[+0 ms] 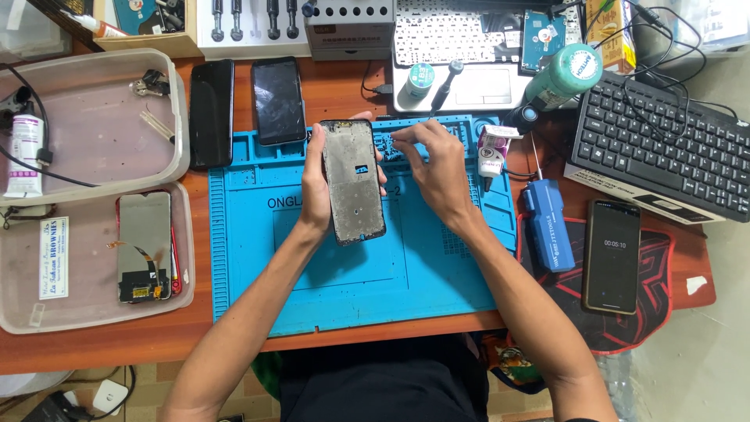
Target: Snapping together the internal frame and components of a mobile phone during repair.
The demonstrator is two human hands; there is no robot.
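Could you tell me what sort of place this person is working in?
Most likely a phone repair bench: the left hand holds a bare phone frame over a blue repair mat, a detached screen lies in a tray, and two phones wait nearby.

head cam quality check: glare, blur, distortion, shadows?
Head view: even, soft light, only faint shadows under the left hand and right hand; sharp on the phone frame and blue mat; mild glare on the two dark phones; slight wide-angle bend at the edges, seen on the keyboard.
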